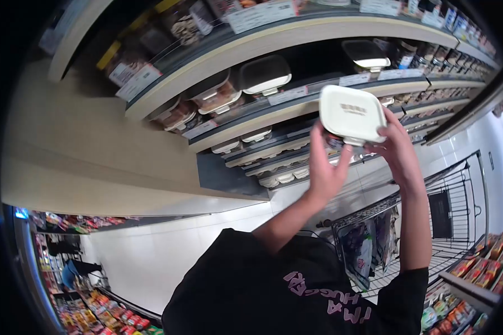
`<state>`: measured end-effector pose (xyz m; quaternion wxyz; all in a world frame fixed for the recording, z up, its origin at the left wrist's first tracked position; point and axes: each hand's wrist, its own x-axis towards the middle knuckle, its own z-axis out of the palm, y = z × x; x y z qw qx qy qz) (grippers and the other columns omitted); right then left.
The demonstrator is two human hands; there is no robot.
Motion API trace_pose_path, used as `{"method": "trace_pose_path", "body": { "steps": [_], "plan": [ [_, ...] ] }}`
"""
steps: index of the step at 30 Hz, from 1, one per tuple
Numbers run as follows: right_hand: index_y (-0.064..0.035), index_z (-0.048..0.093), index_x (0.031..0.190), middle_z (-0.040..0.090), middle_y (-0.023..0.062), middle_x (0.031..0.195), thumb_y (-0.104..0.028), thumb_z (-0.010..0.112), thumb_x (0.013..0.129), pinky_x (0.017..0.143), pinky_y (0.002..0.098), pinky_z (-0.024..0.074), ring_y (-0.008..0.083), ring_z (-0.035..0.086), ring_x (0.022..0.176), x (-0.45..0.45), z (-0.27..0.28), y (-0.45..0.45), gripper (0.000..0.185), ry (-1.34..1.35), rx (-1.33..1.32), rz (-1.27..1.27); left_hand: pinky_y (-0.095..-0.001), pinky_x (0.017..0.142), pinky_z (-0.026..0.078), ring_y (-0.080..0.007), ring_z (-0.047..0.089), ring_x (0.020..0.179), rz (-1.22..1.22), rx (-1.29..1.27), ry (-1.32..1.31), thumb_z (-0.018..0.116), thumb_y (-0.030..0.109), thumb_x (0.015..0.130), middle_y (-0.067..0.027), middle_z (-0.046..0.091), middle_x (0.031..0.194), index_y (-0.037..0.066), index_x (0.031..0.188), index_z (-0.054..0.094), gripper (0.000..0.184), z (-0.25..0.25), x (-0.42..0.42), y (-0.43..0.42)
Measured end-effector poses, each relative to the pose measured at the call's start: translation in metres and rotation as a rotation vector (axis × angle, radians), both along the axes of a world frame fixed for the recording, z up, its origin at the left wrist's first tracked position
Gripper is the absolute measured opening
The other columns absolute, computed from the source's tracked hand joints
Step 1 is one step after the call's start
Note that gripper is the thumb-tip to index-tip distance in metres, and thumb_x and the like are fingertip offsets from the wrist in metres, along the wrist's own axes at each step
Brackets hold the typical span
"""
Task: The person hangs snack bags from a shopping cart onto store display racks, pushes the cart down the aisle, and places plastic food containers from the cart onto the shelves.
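Between both my hands is a food container point(352, 114) with a white square lid, held up in front of the shelves. Small printing, too blurred to read, marks the middle of the lid. My left hand point(328, 173) grips its near left side from below, thumb and fingers apart around the edge. On the right side, my right hand point(398, 146) has its thumb at the lid's edge and its fingers underneath. Something dark shows through the container's side, but I cannot make out what.
Similar white-lidded containers point(265, 75) stand on the shelf ahead, with price tags point(288, 95) along its edge. A wire shopping cart point(452, 215) holding packaged bags point(359, 251) is at my right. Packaged goods point(109, 312) lie at lower left. White floor point(151, 251) runs behind me.
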<state>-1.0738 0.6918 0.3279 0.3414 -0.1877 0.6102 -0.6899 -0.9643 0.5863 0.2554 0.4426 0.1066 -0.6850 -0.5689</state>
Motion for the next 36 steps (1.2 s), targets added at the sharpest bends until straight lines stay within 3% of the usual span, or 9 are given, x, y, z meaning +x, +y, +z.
{"method": "trace_pose_path", "body": {
  "steps": [2, 12, 16, 17, 19, 26, 30, 32, 36],
  "plan": [
    [-0.004, 0.044, 0.131, 0.053, 0.0098, 0.118, -0.019, 0.047, 0.08, 0.073, 0.0297, 0.0502, 0.0167, 0.057, 0.086, -0.002, 0.008, -0.04, 0.053, 0.033, 0.006, 0.012, -0.0288, 0.09, 0.035, -0.0155, 0.044, 0.101, 0.062, 0.018, 0.046, 0.06, 0.007, 0.083, -0.0093, 0.046, 0.111, -0.003, 0.129, 0.032, 0.054, 0.007, 0.001, -0.028],
    [0.0017, 0.055, 0.088, 0.054, 0.0097, 0.067, -0.023, 0.038, 0.087, 0.055, 0.0281, 0.0412, 0.0139, 0.053, 0.063, -0.007, 0.02, -0.171, 0.03, 0.401, 0.066, -0.132, -0.0331, 0.091, 0.039, -0.0231, 0.05, 0.096, 0.378, -0.251, -0.102, 0.062, 0.004, 0.075, -0.0138, 0.049, 0.108, -0.004, 0.118, 0.049, 0.045, 0.059, 0.009, -0.132],
    [0.0018, 0.059, 0.103, 0.064, 0.0217, 0.084, -0.024, 0.039, 0.085, 0.075, 0.0386, 0.0467, 0.0341, 0.061, 0.081, -0.043, 0.011, -0.207, 0.037, 0.537, 0.273, -0.136, -0.0394, 0.074, 0.043, -0.0319, 0.052, 0.083, 0.337, -0.179, -0.249, 0.06, 0.004, 0.075, -0.0183, 0.048, 0.099, -0.006, 0.098, 0.046, 0.028, 0.053, -0.003, -0.15],
    [0.0018, 0.059, 0.103, 0.064, 0.0217, 0.084, -0.024, 0.039, 0.085, 0.075, 0.0386, 0.0467, 0.0341, 0.061, 0.081, -0.051, 0.004, -0.217, 0.037, 0.54, 0.275, -0.137, -0.0363, 0.084, 0.044, -0.026, 0.053, 0.089, 0.315, -0.102, -0.259, 0.058, 0.003, 0.076, -0.0165, 0.051, 0.1, -0.005, 0.097, 0.048, 0.025, 0.053, -0.005, -0.15],
    [-0.0041, 0.057, 0.113, 0.063, 0.0209, 0.104, -0.025, 0.042, 0.084, 0.088, 0.0408, 0.0441, 0.0397, 0.057, 0.099, -0.063, -0.011, -0.233, 0.039, 1.054, 0.373, -0.037, -0.0364, 0.085, 0.044, -0.0264, 0.054, 0.089, 0.323, -0.103, -0.283, 0.059, 0.003, 0.076, -0.017, 0.051, 0.098, -0.005, 0.097, 0.047, 0.025, 0.054, -0.005, -0.149],
    [-0.0065, 0.053, 0.119, 0.056, 0.0185, 0.121, -0.026, 0.046, 0.086, 0.092, 0.0363, 0.0426, 0.0362, 0.052, 0.11, -0.031, -0.018, -0.25, 0.039, 0.822, 0.246, -0.157, -0.0346, 0.074, 0.049, -0.0266, 0.06, 0.086, 0.532, -0.301, -0.197, 0.059, 0.006, 0.08, -0.021, 0.045, 0.131, -0.01, 0.127, 0.042, 0.053, 0.025, 0.022, -0.141],
    [-0.0064, 0.052, 0.121, 0.054, 0.0185, 0.123, -0.025, 0.046, 0.086, 0.091, 0.0349, 0.0425, 0.0355, 0.052, 0.111, -0.039, -0.013, -0.248, 0.04, 0.639, 0.283, -0.028, -0.0296, 0.067, 0.05, -0.0178, 0.061, 0.075, 0.346, 0.016, -0.275, 0.06, 0.006, 0.08, -0.0228, 0.044, 0.132, -0.012, 0.128, 0.04, 0.055, 0.023, 0.025, -0.143],
    [-0.0012, 0.046, 0.122, 0.056, 0.0146, 0.108, -0.032, 0.042, 0.092, 0.078, 0.0348, 0.0514, 0.0224, 0.059, 0.094, -0.037, -0.007, -0.245, 0.043, 0.616, 0.301, 0.017, -0.0211, 0.052, 0.044, -0.0077, 0.054, 0.056, 0.374, -0.042, -0.357, 0.06, 0.003, 0.081, -0.0111, 0.062, 0.084, -0.011, 0.132, 0.036, 0.058, 0.025, 0.024, -0.142],
    [0.0038, 0.06, 0.105, 0.063, 0.0232, 0.099, -0.013, 0.04, 0.081, 0.081, 0.0371, 0.0472, 0.0337, 0.063, 0.085, -0.023, 0.002, -0.233, 0.035, 0.472, 0.373, -0.031, -0.0209, 0.051, 0.043, -0.0074, 0.053, 0.055, 0.315, 0.071, -0.32, 0.061, 0.003, 0.081, -0.0074, 0.061, 0.07, -0.012, 0.135, 0.031, 0.063, 0.024, 0.023, -0.138]
  ]
}}
